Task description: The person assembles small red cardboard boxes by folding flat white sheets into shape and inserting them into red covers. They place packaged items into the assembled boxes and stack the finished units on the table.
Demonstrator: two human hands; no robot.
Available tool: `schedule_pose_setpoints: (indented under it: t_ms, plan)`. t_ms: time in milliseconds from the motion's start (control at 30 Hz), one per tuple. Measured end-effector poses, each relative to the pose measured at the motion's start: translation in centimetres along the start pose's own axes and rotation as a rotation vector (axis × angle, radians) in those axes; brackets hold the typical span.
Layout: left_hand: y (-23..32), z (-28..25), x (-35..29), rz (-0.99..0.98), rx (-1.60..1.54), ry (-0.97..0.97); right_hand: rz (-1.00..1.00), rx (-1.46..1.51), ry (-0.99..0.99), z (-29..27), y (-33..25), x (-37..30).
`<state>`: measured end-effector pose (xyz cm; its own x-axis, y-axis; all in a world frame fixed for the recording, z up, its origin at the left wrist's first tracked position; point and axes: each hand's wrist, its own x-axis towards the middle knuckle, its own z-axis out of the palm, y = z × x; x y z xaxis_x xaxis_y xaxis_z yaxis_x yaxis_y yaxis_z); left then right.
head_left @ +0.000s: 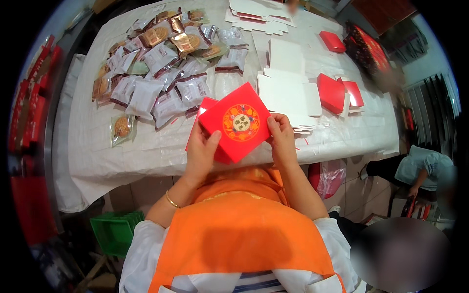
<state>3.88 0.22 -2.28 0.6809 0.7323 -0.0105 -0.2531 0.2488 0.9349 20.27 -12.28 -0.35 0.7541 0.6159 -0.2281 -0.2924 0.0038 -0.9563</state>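
Note:
A red square box (234,110), printed with a round flower-like pattern, is tilted over the near edge of the table. My left hand (202,146) is closed on its left side, the thumb lying on the printed face. The fingers of my right hand (282,134) pinch its right corner. Behind it, partly covered, shows another red piece (207,103); whether it is a second box or part of the same one, I cannot tell. Close to my left hand lies a clear packet (121,128) with a round pastry inside.
Wrapped pastries (159,58) are heaped on the white-covered table (122,161). Flat white cardboard blanks (288,95) lie in stacks at the right, beside red boxes (330,93). A green crate (111,234) stands on the floor at the left. Another person (422,168) bends down at the right.

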Motion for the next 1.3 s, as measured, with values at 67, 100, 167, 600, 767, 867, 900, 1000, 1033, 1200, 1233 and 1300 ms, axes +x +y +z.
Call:
schedule_pose_setpoints:
  t_ms: [67,100,167,600,767,867,900,1000,1033,1200,1233,1300]
  plan:
    - [-0.2,-0.4,0.2,-0.013,-0.014,0.010,-0.041,-0.045,-0.061,-0.4,0.1,0.2]
    - [-0.1,-0.7,0.3,-0.036,-0.029,0.004,-0.008,-0.080,-0.111,-0.8,-0.2,0.1]
    - [0.3,-1.0,0.4,-0.082,-0.060,-0.007,0.058,-0.148,-0.214,-1.1,-1.3,-0.1]
    - [-2.6,-5.2,-2.3,0.227,0.988,0.135,-0.050,0.118,-0.084,-6.8,-1.1,1.0]
    - [-4.4,-3.0,-0.8,0.214,0.926,0.035,-0.042,-0.024,0.027,-10.4,4.4,2.7]
    - [-4.4,-3.2,-0.8,0.210,1.005,0.106,-0.016,0.164,-0.037,-8.6,2.1,1.4]
    - [-3.7,-2.8,-0.4,0.203,1.051,0.102,-0.006,0.250,-0.009,-9.3,1.6,1.2]
    - [-3.6,-4.0,0.9,0.121,1.134,0.077,0.122,0.317,-0.116,-12.1,1.7,0.1]
    - [-3.9,-4.1,1.3,0.069,1.149,0.056,0.192,0.305,-0.171,-13.6,1.8,-0.5]
    - [-4.5,-4.0,3.4,0.083,1.074,-0.003,0.362,0.182,-0.437,-12.7,4.9,-0.6]
    - [-4.8,-4.3,3.6,0.083,1.039,-0.027,0.372,0.195,-0.451,-11.2,5.1,-0.5]
    - [-4.8,-4.5,3.5,0.097,0.867,-0.037,0.399,0.227,-0.506,-8.0,5.0,-0.2]
